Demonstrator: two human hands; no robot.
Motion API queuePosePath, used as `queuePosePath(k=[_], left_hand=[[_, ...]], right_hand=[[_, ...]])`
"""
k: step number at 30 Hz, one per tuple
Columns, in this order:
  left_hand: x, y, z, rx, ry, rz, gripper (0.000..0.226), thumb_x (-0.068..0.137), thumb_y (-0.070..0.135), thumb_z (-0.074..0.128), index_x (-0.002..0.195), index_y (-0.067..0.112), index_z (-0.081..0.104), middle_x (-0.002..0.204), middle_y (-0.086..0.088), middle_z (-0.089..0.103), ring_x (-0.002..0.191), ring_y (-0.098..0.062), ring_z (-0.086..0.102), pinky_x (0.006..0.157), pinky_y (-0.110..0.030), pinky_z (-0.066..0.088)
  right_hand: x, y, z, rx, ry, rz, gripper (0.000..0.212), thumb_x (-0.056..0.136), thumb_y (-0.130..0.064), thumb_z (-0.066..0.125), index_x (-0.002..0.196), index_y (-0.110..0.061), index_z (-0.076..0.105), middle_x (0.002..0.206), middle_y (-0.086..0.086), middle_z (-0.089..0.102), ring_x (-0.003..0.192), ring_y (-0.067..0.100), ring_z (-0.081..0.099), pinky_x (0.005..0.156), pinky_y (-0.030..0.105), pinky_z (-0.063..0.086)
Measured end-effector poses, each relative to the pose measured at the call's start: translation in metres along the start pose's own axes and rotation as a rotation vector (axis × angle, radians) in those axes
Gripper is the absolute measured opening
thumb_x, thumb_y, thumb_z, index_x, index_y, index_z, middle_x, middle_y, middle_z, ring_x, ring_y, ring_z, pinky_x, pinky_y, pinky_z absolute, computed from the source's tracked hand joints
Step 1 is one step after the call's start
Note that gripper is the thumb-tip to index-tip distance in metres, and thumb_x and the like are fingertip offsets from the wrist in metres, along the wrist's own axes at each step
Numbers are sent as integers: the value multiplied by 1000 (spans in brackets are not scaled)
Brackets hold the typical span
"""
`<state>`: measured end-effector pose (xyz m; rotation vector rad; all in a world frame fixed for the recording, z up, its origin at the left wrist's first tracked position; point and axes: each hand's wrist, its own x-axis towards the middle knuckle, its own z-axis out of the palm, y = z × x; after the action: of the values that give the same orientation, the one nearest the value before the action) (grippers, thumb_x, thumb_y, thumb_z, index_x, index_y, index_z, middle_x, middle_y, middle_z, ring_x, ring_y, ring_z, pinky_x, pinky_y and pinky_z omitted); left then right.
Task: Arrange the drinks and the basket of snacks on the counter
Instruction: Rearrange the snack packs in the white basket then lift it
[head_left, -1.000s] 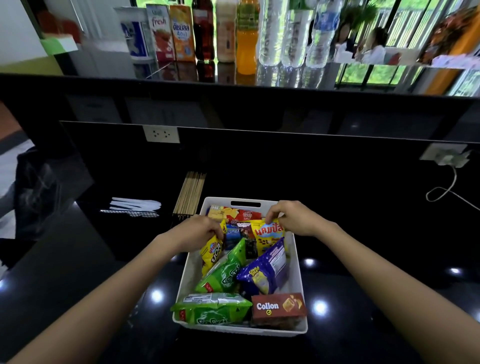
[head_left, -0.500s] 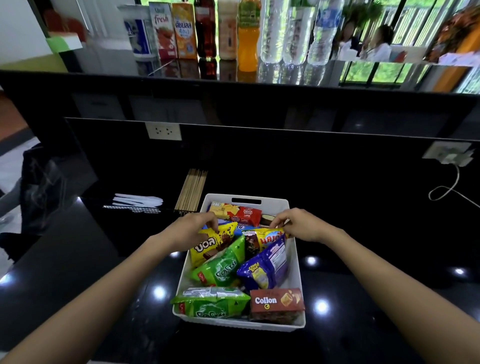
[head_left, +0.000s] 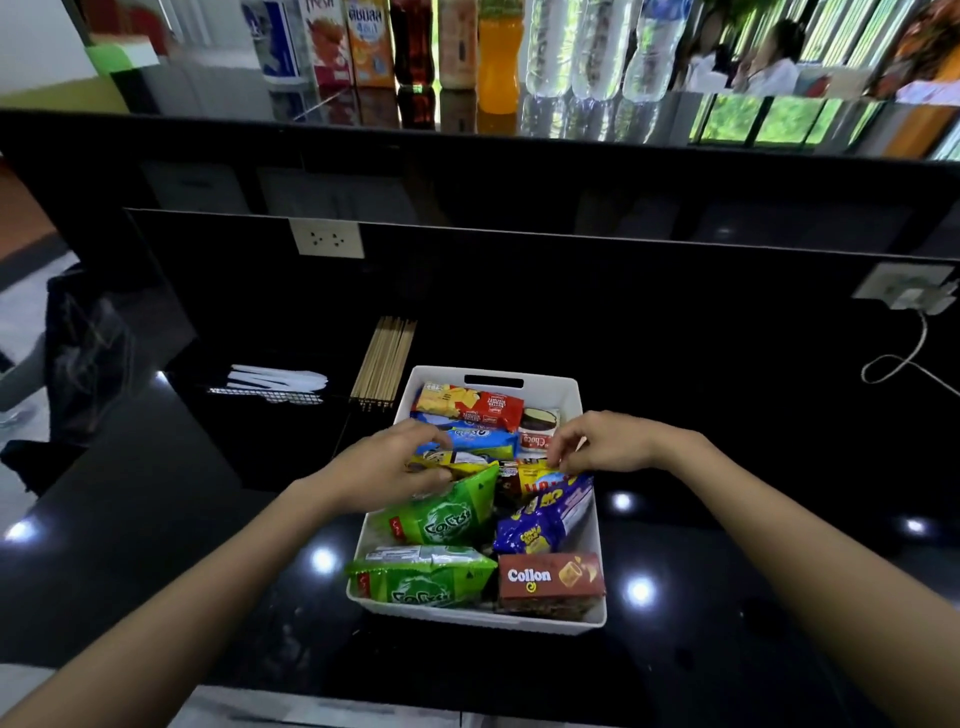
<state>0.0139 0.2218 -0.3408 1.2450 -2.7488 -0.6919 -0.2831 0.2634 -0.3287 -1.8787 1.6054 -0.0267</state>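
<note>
Both hands are in the white basket (head_left: 589, 525), which sits on the lower black counter (head_left: 156, 519) right in front of the person. The left hand (head_left: 387, 467) curls over the yellow snack pack (head_left: 462, 462), thumb under and fingers on top, pinching it just above the green bag (head_left: 441, 519). The right hand (head_left: 608, 441) hovers at the basket's right rim, fingers bent and loosely apart, tips brushing the yellow-and-red packet (head_left: 530, 478); whether it truly grips, I cannot tell. Nearest the camera lie a second green bag (head_left: 421, 577) and the brown Collon box (head_left: 550, 579). Up on the raised ledge stand the drinks in a row: cartons (head_left: 348, 41), an orange bottle (head_left: 498, 57), clear water bottles (head_left: 597, 47).
</note>
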Motion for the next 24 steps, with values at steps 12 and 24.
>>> queuePosePath(k=[12, 24], left_hand=[[-20, 4, 12, 235, -149, -15, 42, 85, 37, 63, 126, 36, 53, 146, 11, 39, 129, -10, 45, 104, -31, 39], [-82, 42, 26, 121, -120, -9, 102, 62, 72, 62, 147, 45, 13, 142, 31, 22, 130, 6, 27, 110, -26, 32]], right_hand=[[-3, 4, 17, -145, 100, -52, 54, 90, -38, 61, 140, -27, 44, 138, 7, 47, 122, 19, 49, 99, 30, 42], [-31, 7, 33, -239, 149, -260, 30, 80, -39, 72, 105, -23, 67, 133, -8, 43, 125, 8, 39, 100, 26, 41]])
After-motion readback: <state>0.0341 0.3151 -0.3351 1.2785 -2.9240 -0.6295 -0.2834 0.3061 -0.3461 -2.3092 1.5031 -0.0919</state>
